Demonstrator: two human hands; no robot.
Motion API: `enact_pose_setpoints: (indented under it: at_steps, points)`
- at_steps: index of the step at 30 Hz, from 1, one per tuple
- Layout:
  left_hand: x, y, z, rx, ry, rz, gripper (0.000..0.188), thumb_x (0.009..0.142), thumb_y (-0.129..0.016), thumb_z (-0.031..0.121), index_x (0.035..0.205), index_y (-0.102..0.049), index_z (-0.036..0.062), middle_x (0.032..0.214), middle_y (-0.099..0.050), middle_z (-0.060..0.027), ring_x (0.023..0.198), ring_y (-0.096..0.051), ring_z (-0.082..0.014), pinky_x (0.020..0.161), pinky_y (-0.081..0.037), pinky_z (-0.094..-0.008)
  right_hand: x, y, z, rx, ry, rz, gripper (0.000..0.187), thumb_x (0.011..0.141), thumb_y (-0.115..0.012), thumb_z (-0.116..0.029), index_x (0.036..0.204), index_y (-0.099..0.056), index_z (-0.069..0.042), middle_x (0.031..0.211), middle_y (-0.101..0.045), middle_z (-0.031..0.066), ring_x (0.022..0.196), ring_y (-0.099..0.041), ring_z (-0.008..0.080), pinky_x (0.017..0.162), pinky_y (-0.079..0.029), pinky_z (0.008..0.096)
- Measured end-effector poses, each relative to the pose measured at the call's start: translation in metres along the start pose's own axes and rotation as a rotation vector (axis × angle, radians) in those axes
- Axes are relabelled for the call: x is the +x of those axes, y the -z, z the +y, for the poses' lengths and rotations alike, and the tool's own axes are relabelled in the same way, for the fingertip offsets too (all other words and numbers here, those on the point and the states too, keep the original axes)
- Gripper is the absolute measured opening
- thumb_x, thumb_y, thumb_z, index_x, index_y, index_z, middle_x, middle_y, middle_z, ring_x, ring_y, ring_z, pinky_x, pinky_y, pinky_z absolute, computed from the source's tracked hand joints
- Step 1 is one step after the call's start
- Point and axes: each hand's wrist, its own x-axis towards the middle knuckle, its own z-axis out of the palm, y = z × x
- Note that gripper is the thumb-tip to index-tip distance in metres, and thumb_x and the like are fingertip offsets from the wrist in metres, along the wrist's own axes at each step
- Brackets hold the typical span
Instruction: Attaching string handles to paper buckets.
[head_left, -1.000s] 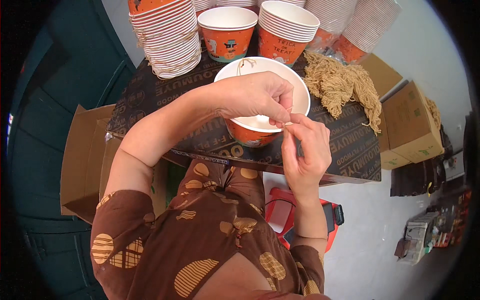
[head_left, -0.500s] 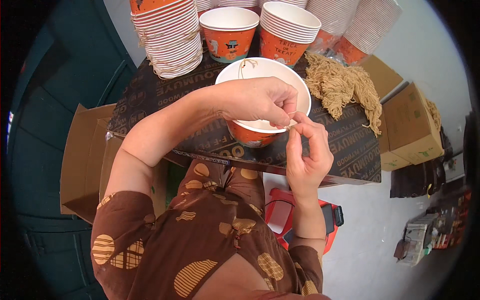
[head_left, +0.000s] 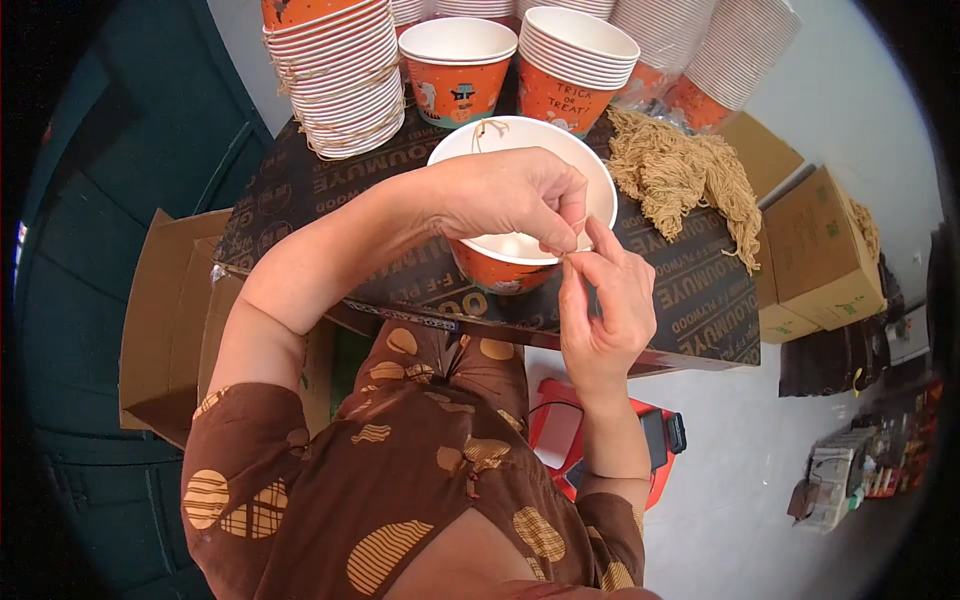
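Observation:
An orange paper bucket (head_left: 508,274) with a white inside stands at the table's near side. A tan string (head_left: 488,128) hangs in a loose loop from its far rim. My left hand (head_left: 520,198) reaches across the bucket's mouth, thumb and forefinger pinched on a thin piece of string at the near right rim. From the right, my right hand (head_left: 612,305) meets it there, its fingertips pinching the same string. The two sets of fingertips are almost touching, and they cover most of the string and any hole in the rim.
Behind stand a tall nested bucket stack (head_left: 345,90), a single bucket (head_left: 458,75) and a shorter stack (head_left: 572,85). A heap of tan strings (head_left: 685,175) lies at right on the dark printed tabletop (head_left: 310,195). Cardboard boxes (head_left: 825,250) and a red stool (head_left: 555,425) stand beyond its edges.
Both hands have shifted slightly left, the right one most, with the bucket moving a little too. The pinch on the string holds.

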Motion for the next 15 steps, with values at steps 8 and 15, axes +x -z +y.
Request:
enact_pose_setpoints:
  at_steps: [8, 15]
  points:
    - [-0.006, -0.003, 0.006, 0.137, -0.057, 0.011, 0.010, 0.082, -0.071, 0.003, 0.085, -0.061, 0.0017, 0.085, -0.065, -0.0018, 0.083, -0.059, -0.0098, 0.078, -0.046, -0.0240, 0.002, 0.003, 0.002, 0.025, 0.034, -0.027, 0.020, 0.075, -0.073, 0.006, 0.093, -0.067, -0.001, 0.112, -0.069, 0.0169, 0.086, -0.064, 0.0298, 0.080, -0.046, 0.0380]
    - [-0.012, -0.009, 0.007, 0.498, -0.226, 0.072, 0.011, 0.081, -0.069, 0.003, 0.083, -0.058, 0.0026, 0.083, -0.064, -0.0035, 0.082, -0.060, -0.0125, 0.079, -0.048, -0.0279, 0.019, 0.013, 0.005, -0.034, -0.035, -0.109, 0.011, 0.084, -0.063, 0.005, 0.094, -0.065, 0.001, 0.096, -0.066, 0.0107, 0.092, -0.056, 0.0281, 0.083, -0.045, 0.0368]
